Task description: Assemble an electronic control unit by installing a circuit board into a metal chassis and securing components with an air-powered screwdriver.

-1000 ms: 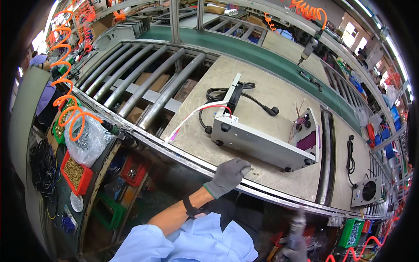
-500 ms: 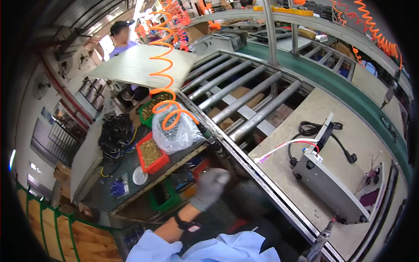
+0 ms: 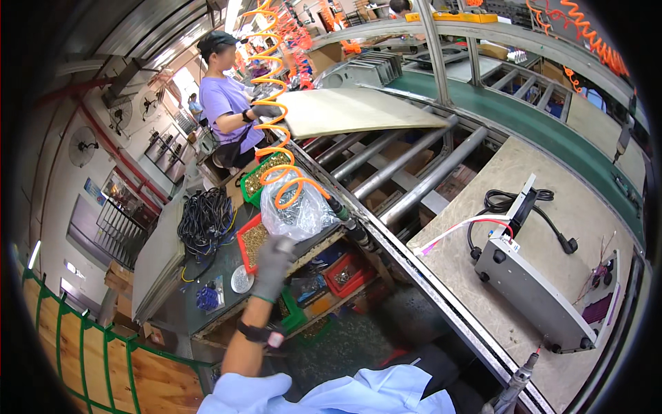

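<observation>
My left hand (image 3: 273, 268), in a grey glove, reaches over the front edge of the side bench, beside a red bin of small brass-coloured screws (image 3: 255, 243). Motion blurs its fingers, so whether they are open or closed is unclear. A clear plastic bag of metal parts (image 3: 295, 212) lies just beyond the hand. My right hand is out of view. At the lower right, a power screwdriver (image 3: 514, 383) points toward a grey metal housing (image 3: 534, 293) standing on a board. A black power cord (image 3: 567, 243) and coloured wires lie around the housing.
A person (image 3: 224, 103) across the bench has a gloved hand on a pale flat board (image 3: 352, 110) over the conveyor rollers (image 3: 434, 176). An orange coiled hose (image 3: 276, 138) hangs in front. Black cables (image 3: 205, 217) and a green bin (image 3: 256, 181) are on the bench.
My left hand has moved left and up, from beside the conveyor rail to the red bin. The other person's board has swung right and down onto the rollers.
</observation>
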A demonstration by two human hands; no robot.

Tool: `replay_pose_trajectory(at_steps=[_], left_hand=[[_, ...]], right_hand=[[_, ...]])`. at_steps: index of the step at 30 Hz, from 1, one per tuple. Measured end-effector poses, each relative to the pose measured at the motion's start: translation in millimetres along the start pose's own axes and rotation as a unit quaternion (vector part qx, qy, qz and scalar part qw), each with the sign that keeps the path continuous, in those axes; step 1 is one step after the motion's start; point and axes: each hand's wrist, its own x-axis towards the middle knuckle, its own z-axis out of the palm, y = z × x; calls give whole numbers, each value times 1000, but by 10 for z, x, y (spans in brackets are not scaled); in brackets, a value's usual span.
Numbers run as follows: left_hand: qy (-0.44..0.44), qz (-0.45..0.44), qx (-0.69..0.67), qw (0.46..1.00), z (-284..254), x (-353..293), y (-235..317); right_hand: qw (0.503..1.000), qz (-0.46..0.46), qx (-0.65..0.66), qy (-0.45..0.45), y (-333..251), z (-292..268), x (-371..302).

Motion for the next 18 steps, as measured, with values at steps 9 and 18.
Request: replay_pose_trajectory(at_steps=[9, 18], left_hand=[[-534, -279, -359, 713, 2244, -1748, 488], [-590, -319, -407, 619, 2439, -1924, 527]], right_hand=[[963, -222, -125, -88, -70, 420, -200], [980, -114, -90, -139, -366, 671, -362]])
